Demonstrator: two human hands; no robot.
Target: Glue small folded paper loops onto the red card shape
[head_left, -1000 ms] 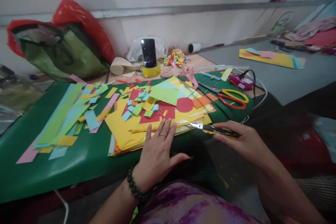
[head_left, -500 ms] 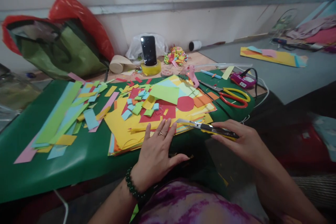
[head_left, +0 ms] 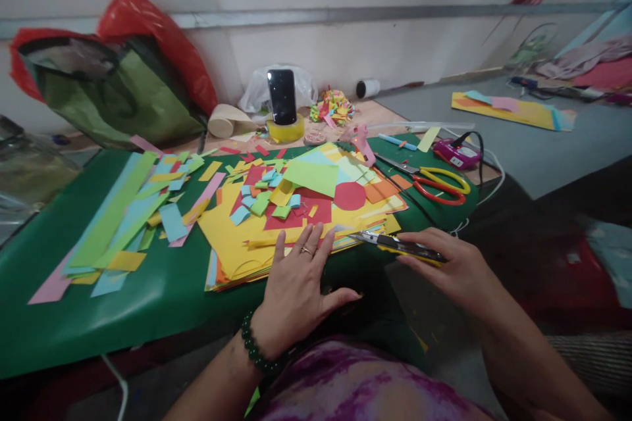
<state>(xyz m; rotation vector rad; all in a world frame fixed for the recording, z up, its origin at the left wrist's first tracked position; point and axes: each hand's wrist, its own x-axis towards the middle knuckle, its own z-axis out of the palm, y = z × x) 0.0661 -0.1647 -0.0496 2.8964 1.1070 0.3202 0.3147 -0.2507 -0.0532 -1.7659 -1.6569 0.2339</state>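
My left hand (head_left: 302, 279) lies with fingers spread, its fingertips on the near edge of a stack of yellow paper (head_left: 222, 243). Under the fingertips is a narrow yellow strip (head_left: 261, 241). In my right hand (head_left: 451, 266) is a black and yellow utility knife (head_left: 402, 247), its blade pointing left over the near right edge of the stack. On top of the stack lie red paper, a red circle (head_left: 350, 196), a light green sheet (head_left: 312, 175) and several small curled paper pieces (head_left: 261, 202).
Long paper strips (head_left: 116, 210) cover the green tabletop (head_left: 162, 302) at left. Scissors (head_left: 437, 187), a pink glue gun (head_left: 364, 146) and a purple device (head_left: 457, 152) are at right. Behind stand a phone (head_left: 282, 97) on a tape roll and a green bag (head_left: 118, 99).
The knife's blade has drawn a little right, away from my left fingertips, and less of the blade shows. My left hand stays pressed on the paper. The view has shifted slightly.
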